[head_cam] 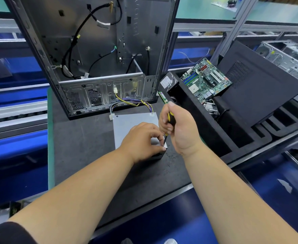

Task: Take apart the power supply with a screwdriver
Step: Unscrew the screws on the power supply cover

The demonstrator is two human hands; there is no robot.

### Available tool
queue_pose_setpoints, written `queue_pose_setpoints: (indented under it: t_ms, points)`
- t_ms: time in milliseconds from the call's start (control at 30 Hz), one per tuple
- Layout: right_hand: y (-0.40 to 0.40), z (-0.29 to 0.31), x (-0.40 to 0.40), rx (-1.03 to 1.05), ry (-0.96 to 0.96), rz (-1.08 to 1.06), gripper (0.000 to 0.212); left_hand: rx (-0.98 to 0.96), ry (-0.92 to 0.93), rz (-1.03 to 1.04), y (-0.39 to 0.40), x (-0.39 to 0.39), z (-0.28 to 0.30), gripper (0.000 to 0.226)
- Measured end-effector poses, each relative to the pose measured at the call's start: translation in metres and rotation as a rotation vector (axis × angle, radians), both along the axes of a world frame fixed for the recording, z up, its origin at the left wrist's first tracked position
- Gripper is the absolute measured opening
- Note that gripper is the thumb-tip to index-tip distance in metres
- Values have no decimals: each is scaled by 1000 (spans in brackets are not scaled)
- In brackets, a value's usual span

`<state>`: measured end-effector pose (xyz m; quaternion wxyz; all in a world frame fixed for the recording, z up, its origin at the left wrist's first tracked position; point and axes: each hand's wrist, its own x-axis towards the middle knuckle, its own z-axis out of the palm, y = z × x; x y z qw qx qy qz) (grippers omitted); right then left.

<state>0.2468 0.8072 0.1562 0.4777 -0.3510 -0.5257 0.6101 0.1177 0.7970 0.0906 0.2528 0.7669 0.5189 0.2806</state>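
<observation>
On the dark grey surface near its right edge, the flat silver metal power supply box (134,127) remains closed, left hand (143,140) gripping its near corner, right hand (178,127) clamped on a yellow-and-black-handled screwdriver (169,124) at a corner screw, disassembly apparently just beginning.

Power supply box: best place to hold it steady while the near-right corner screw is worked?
Probably the near end of the power supply, from the left, as the left hand does now. The box lies flat, its wires leave the far edge, and the right hand with the screwdriver occupies the right side.
</observation>
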Motion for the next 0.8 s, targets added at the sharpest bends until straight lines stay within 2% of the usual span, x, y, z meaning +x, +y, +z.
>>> queue_pose_setpoints:
  t_ms: [133,433,700,800]
  points:
    - [-1,3,2,2,14,-103,25,7,19,5,1,-1,-1,19]
    - [0,2,1,22,-1,-288,41,-16,21,-3,2,-1,-3,20]
    - [8,7,6,-94,114,-95,37,-5,18,-3,1,-1,-1,22]
    - [9,6,8,-75,69,-53,28,-5,29,-7,0,-2,-1,22]
